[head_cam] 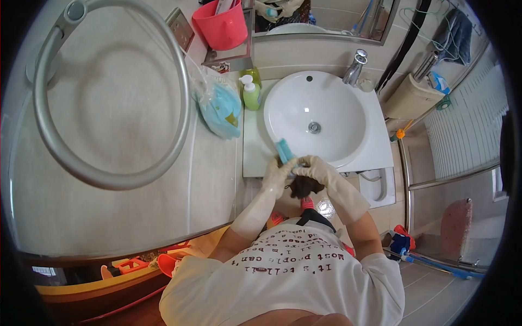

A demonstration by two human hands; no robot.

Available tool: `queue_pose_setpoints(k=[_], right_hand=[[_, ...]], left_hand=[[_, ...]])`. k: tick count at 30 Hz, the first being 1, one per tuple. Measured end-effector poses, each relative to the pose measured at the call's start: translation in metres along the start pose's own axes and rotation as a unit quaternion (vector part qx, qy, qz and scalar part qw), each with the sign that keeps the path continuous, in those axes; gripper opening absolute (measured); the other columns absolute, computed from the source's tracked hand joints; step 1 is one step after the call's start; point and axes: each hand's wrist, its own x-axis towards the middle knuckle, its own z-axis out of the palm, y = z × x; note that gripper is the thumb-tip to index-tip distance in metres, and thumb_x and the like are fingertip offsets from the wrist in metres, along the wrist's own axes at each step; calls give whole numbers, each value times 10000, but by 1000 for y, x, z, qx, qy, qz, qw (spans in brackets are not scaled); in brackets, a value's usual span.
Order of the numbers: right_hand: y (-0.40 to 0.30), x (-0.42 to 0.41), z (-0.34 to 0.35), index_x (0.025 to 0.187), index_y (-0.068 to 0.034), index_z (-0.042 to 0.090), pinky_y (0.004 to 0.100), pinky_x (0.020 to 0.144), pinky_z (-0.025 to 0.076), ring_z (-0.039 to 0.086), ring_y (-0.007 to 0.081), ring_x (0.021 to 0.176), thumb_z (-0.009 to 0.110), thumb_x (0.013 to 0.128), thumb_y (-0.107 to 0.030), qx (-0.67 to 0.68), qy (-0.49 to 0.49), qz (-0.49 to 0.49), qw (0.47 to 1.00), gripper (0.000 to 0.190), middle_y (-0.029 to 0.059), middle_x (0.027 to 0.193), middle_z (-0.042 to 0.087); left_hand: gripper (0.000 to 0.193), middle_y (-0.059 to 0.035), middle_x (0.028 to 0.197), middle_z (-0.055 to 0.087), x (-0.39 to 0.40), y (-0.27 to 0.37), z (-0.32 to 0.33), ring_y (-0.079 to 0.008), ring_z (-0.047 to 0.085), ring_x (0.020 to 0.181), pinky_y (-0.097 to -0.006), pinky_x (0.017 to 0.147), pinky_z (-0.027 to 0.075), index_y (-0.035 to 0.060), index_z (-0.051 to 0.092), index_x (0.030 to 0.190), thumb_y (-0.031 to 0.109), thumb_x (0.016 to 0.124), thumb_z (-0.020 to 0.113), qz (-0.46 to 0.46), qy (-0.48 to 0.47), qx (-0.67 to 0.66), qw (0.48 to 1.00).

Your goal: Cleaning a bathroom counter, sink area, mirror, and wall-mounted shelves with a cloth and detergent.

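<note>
Both of my hands wear long cream rubber gloves and meet just in front of the near rim of the white washbasin (338, 122). My left hand (278, 173) is closed around a light-blue brush or comb-like thing (284, 150), whose upper end points towards the basin. My right hand (316, 168) grips a dark brown, crumpled or hairy bundle (305, 186) that hangs below the fingers. The two held things touch or overlap between my hands; their exact kind is unclear. A chrome tap (355, 67) stands at the basin's back right.
Left of the basin are a green pump bottle (251, 95) and a hanging bag with blue contents (220, 106). A pink plastic cup (222, 25) sits on a shelf above. A metal ring (183, 93) juts from the left wall; a toilet cistern (414, 98) stands right.
</note>
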Motion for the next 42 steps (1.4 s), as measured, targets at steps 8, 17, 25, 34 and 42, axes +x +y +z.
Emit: queue_pose_setpoints(k=[8,17,25,34,42], right_hand=[[8,12,0,1035,29,644,317,623,521,635,170,706,753,849,-268,221,138,94,961,367,94,854,681],[44,-50,-88,1037,19,614,335,570,557,698,238,707,659,912,-224,333,282,-14,900,277,128,894,704],[88,-71,-231,1040,2,607,310,438,508,678,203,578,624,935,-251,322,440,-26,838,275,131,802,705],[167,-22,-265,1232,-107,582,480,947,410,530,366,1123,697,795,-252,-298,466,-10,833,474,157,1271,555],[178,-18,-277,1204,-76,608,477,938,420,555,368,1100,689,796,-264,-262,468,-64,842,456,184,1268,558]], left_hand=[[670,-181,1194,604,52,16,-62,-293,594,1105,-384,977,446,16,470,1308,363,801,738,-40,226,306,924],[777,-249,1255,551,87,-6,-60,-391,533,1179,-437,992,449,45,433,1342,322,717,802,-21,278,509,814],[519,-198,1164,618,107,0,-43,-312,619,1033,-421,889,498,36,586,1203,264,775,771,156,366,543,739],[493,-114,987,666,229,43,317,-288,656,892,-400,840,522,88,532,1282,290,857,681,219,-57,559,797],[578,-183,1124,650,403,26,390,-345,622,1069,-428,902,504,87,483,1312,376,847,669,19,56,653,755]])
